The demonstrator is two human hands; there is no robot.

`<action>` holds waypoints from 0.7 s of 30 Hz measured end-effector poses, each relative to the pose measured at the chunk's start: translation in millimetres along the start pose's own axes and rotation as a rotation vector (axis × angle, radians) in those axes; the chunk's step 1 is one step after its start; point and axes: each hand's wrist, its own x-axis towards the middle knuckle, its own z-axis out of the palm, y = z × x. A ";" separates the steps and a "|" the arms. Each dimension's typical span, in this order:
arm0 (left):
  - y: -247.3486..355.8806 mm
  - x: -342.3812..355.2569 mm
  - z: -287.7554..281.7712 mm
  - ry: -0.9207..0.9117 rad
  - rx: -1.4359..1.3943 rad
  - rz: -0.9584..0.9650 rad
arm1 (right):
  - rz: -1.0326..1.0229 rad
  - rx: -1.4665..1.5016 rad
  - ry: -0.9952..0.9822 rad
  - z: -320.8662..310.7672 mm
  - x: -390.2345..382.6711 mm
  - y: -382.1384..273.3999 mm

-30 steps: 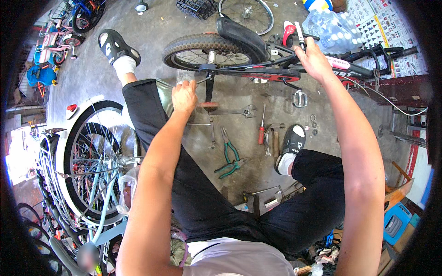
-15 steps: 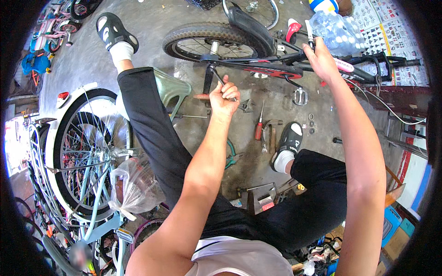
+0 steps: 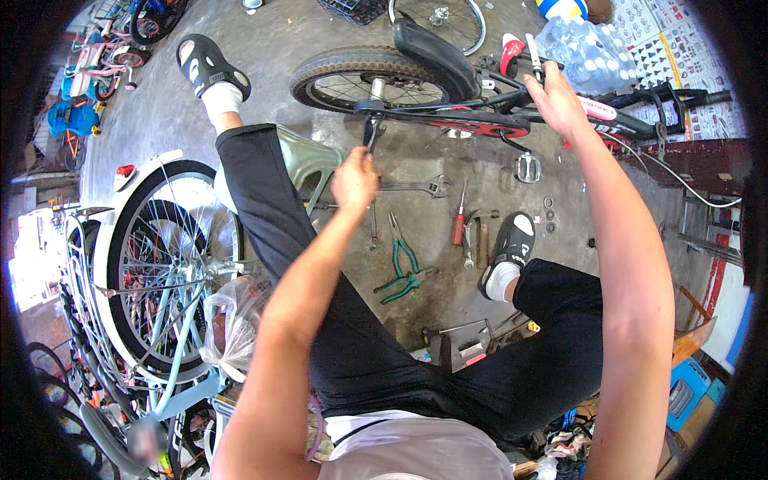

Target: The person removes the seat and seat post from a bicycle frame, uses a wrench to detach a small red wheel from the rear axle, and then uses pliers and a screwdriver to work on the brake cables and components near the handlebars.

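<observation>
Concrete floor [image 3: 152,112]: green-handled pliers [image 3: 394,290], red-handled screwdriver [image 3: 458,228]
Bicycle [image 3: 480,122]: beyond the pliers
Left hand [image 3: 355,180]: closed around a wrench [image 3: 371,138], head near the wheel [image 3: 308,90] hub
Right hand [image 3: 558,104]: gripping the bicycle

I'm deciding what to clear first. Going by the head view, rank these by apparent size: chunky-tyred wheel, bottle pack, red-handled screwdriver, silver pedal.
1. Chunky-tyred wheel, partly covered
2. Bottle pack
Unranked: red-handled screwdriver and silver pedal; the screwdriver looks longer, the pedal broader.
</observation>
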 end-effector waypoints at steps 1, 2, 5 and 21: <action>-5.6 16.3 -15.9 -0.040 0.199 0.135 | -0.014 -0.009 0.008 -0.2 0.6 4.7; -6.2 34.3 -34.6 -0.080 0.401 0.271 | 0.003 -0.007 -0.009 -0.1 -0.7 7.0; 1.8 72.6 -77.9 -0.129 0.641 0.612 | 0.030 -0.002 -0.040 -5.0 -1.4 6.5; 66.2 122.5 -89.7 -0.314 0.922 1.023 | 0.025 0.003 -0.091 -8.3 3.9 1.3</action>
